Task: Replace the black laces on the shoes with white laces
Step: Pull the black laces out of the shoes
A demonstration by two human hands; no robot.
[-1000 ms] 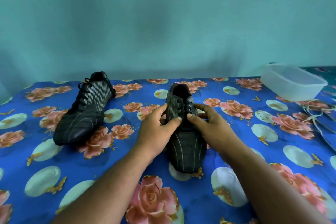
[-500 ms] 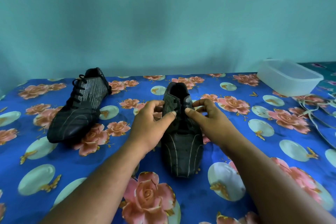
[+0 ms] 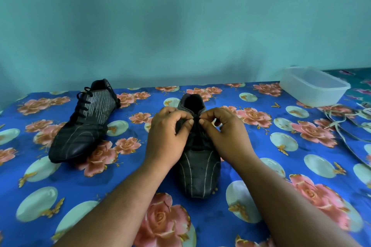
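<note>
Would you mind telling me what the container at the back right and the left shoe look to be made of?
Container: translucent, frosted-looking plastic, as the cloth shows faintly through its walls. Left shoe: likely smooth synthetic leather at the toe, given its dull sheen, with ribbed striped fabric toward the heel.

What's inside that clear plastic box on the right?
The plastic box looks empty through its cloudy walls, though its far corner is hard to see. The white laces lie outside, beside it on the cloth.

Open cloth-covered surface [image 3: 60,186] lies front left; second shoe [image 3: 84,124] blocks far left, plastic container [image 3: 313,90] and white laces [image 3: 341,124] far right.
</note>
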